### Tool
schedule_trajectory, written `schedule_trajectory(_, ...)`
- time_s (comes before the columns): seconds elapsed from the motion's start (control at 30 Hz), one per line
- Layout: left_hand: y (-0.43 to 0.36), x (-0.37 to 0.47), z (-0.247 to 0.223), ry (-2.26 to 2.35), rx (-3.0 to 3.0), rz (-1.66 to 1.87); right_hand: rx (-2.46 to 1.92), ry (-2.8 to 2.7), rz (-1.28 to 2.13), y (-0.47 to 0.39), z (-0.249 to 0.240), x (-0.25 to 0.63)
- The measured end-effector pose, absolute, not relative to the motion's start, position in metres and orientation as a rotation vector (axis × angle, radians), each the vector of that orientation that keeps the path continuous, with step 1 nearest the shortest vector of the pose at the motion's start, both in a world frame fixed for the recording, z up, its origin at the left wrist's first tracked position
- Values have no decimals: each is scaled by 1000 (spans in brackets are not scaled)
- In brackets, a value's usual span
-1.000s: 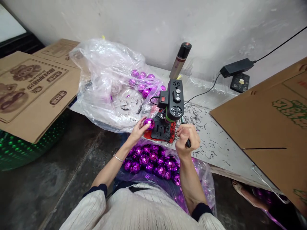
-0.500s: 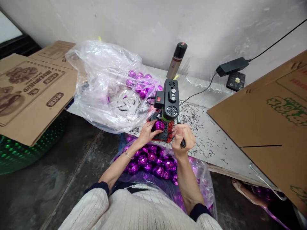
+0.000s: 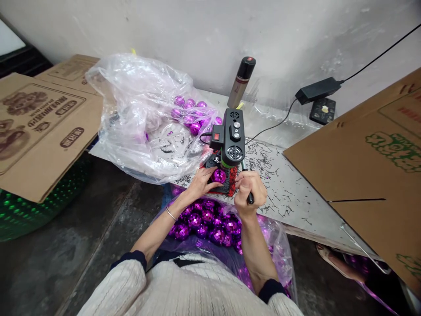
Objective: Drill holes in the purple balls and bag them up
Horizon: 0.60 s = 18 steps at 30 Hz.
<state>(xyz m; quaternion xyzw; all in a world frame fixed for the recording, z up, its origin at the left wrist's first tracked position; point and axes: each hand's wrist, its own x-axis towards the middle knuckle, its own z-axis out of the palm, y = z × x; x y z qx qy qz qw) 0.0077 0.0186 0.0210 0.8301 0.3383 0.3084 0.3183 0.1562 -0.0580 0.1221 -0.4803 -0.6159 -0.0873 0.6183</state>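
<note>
Left hand (image 3: 199,184) has brought the purple mirrored ball (image 3: 219,176) from the left side of the black base plate (image 3: 225,189) to over it, pinched between thumb and fingers just in front of the press head (image 3: 234,140); I'd call it at the working spot, though its underside is hidden. Right hand (image 3: 242,193) stays wrapped round the lever (image 3: 250,199). Ball's round: no long axis, can't tell which way it points.

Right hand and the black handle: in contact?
Touching. The head view shows the right hand closed around the black handle, whose end sticks out of the fist.
</note>
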Motion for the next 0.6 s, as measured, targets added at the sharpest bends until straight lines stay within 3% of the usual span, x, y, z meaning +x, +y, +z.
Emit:
schedule_trajectory(0.37, 33, -1, 11, 1081, 1732, 816, -1109, -1439, -251, -57, 125, 155)
schedule_trajectory(0.6, 30, -2, 10, 1211, 1845, 746, -1081, -1435, -226, -57, 126, 155)
